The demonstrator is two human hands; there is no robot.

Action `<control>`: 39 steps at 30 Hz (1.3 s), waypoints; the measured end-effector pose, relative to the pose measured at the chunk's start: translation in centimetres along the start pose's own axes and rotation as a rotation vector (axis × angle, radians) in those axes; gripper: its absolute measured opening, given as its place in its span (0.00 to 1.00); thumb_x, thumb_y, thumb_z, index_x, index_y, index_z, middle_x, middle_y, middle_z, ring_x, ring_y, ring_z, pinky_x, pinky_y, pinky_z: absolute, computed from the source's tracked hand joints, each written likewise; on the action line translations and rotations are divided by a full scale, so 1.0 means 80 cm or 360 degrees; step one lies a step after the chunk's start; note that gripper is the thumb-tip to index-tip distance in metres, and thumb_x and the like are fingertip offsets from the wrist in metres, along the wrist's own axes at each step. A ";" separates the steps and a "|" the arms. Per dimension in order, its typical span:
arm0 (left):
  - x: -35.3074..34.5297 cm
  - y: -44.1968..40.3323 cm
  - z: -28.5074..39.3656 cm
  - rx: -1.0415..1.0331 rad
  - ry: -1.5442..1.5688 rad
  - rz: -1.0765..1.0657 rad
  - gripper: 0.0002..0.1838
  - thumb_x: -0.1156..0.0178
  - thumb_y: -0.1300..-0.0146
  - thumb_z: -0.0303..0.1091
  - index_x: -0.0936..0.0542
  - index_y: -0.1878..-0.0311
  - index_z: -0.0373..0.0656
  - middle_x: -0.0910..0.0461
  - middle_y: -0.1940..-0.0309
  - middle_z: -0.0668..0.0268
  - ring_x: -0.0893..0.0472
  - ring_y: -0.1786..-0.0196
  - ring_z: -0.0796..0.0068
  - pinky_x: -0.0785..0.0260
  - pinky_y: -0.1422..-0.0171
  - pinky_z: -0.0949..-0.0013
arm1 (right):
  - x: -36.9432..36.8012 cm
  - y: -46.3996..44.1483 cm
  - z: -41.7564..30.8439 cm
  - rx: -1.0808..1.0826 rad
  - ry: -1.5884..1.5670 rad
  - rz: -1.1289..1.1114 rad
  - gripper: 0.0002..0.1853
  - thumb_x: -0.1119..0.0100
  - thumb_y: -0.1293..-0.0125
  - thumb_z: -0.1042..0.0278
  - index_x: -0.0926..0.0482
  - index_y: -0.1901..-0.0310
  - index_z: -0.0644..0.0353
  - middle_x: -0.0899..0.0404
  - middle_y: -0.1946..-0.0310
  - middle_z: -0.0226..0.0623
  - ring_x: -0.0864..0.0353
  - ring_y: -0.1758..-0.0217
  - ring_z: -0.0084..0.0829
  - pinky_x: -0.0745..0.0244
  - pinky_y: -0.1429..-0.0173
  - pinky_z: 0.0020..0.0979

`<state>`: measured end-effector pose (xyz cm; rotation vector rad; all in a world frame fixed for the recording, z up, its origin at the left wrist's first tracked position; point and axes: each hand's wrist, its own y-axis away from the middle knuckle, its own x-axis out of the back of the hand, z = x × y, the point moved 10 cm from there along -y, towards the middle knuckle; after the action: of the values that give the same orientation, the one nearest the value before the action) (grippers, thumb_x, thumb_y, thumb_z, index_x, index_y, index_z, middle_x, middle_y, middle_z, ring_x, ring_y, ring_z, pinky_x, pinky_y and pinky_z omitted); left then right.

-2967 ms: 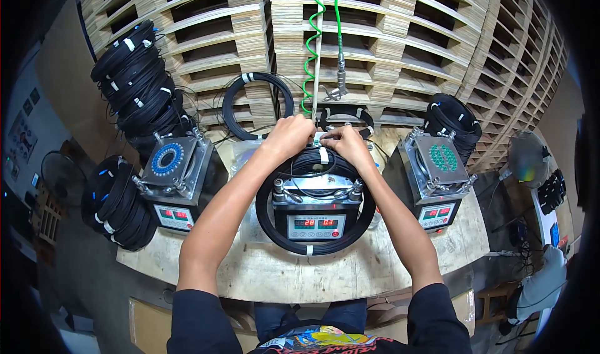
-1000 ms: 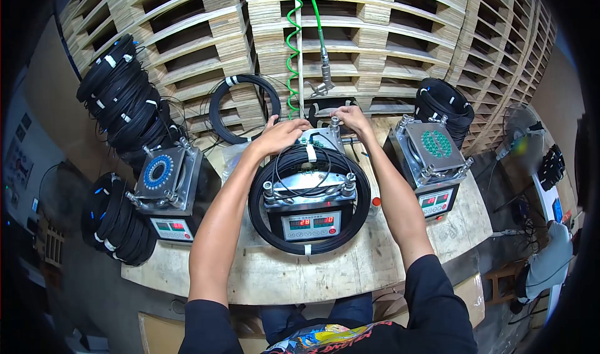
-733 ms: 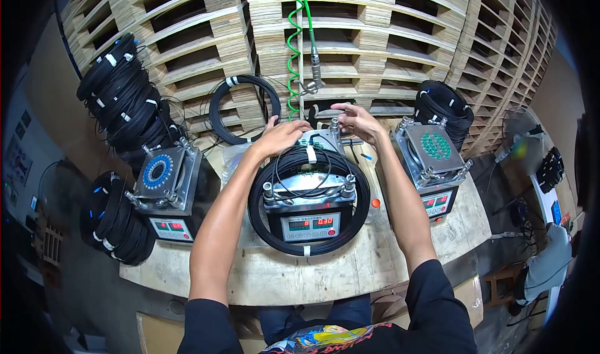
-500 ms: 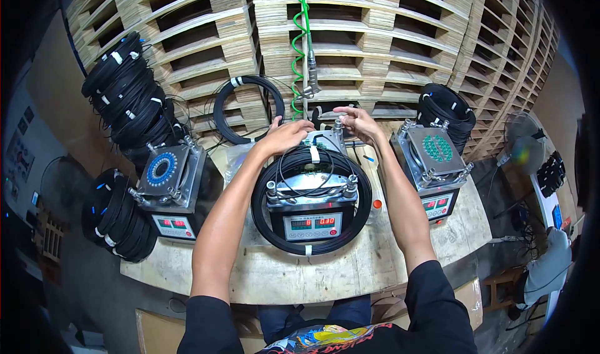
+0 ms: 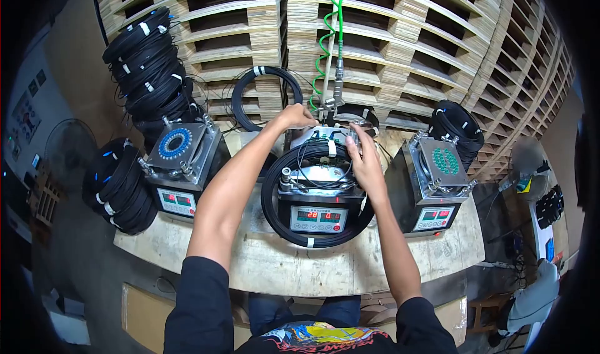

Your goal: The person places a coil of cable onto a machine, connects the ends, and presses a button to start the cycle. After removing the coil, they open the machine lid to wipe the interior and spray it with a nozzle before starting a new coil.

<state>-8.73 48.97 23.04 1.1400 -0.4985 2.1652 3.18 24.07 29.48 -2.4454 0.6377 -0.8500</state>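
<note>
Head view: black cable coil (image 5: 310, 242), looped around front and top of middle machine (image 5: 317, 196), on wooden table (image 5: 300, 265). Left hand (image 5: 294, 116), at far left corner of machine's top plate, fingers bent downward; any grasp impossible to tell. Right hand (image 5: 367, 160), just beside coil at plate's right side, fingers extended, thumb apart, unclenched. Either side, one machine each: blue-ringed plate (image 5: 172, 147) left, green-dotted plate (image 5: 444, 161) right. Behind, green air hose (image 5: 340, 25) before stacked pallets (image 5: 306, 16).
</note>
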 end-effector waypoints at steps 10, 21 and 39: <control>-0.029 -0.001 -0.110 0.1042 0.1288 0.0057 0.10 0.46 0.37 0.29 0.20 0.58 0.33 0.19 0.69 0.54 0.21 0.70 0.56 0.33 0.71 0.46 | 0.025 0.011 -0.012 0.0119 -0.0115 0.0454 0.17 0.51 0.26 0.73 0.25 0.39 0.65 0.20 0.51 0.47 0.20 0.48 0.40 0.27 0.41 0.36; -0.020 0.088 -0.122 0.0614 0.1853 0.1229 0.14 0.38 0.27 0.46 0.14 0.56 0.44 0.18 0.71 0.73 0.26 0.72 0.80 0.31 0.66 0.66 | 0.024 0.014 0.004 0.0011 -0.0186 0.0483 0.17 0.54 0.33 0.81 0.22 0.45 0.65 0.20 0.58 0.47 0.20 0.56 0.41 0.25 0.48 0.37; -0.025 0.093 -0.087 0.0354 0.2520 0.1033 0.38 0.40 0.27 0.27 0.46 0.20 0.56 0.13 0.53 0.63 0.18 0.57 0.79 0.28 0.51 0.68 | 0.029 0.021 0.002 0.0030 -0.0167 0.0565 0.14 0.56 0.35 0.82 0.22 0.53 0.68 0.20 0.61 0.47 0.19 0.59 0.42 0.25 0.50 0.38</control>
<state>-17.10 46.88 17.28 -0.9526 0.1646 2.8620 4.45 21.49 29.41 -2.2465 0.9806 -0.5786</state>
